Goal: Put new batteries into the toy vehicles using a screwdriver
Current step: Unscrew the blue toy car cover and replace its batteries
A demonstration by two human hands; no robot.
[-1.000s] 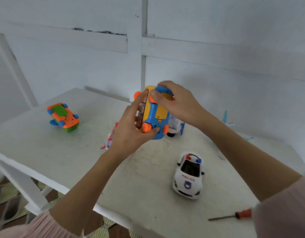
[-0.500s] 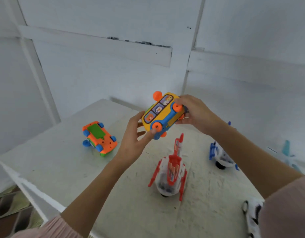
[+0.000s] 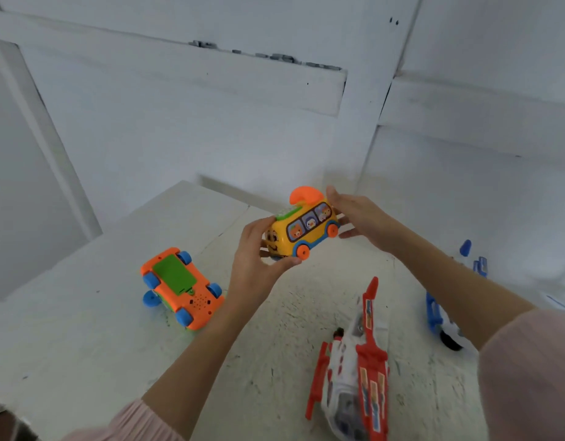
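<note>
Above the bench (image 3: pixel 84 329), the yellow bus (image 3: pixel 302 226) lies lengthwise between grips: left hand (image 3: pixel 255 253) cupping its front, right hand (image 3: pixel 360 218) spread at its rear, apparently touching.

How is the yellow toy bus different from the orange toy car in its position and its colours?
The yellow toy bus is held above the table between the left hand and the right hand, wheels down; the orange toy car lies on the table, underside up. The bus has orange wheels, the car blue ones. Both are plastic toy vehicles.
</note>
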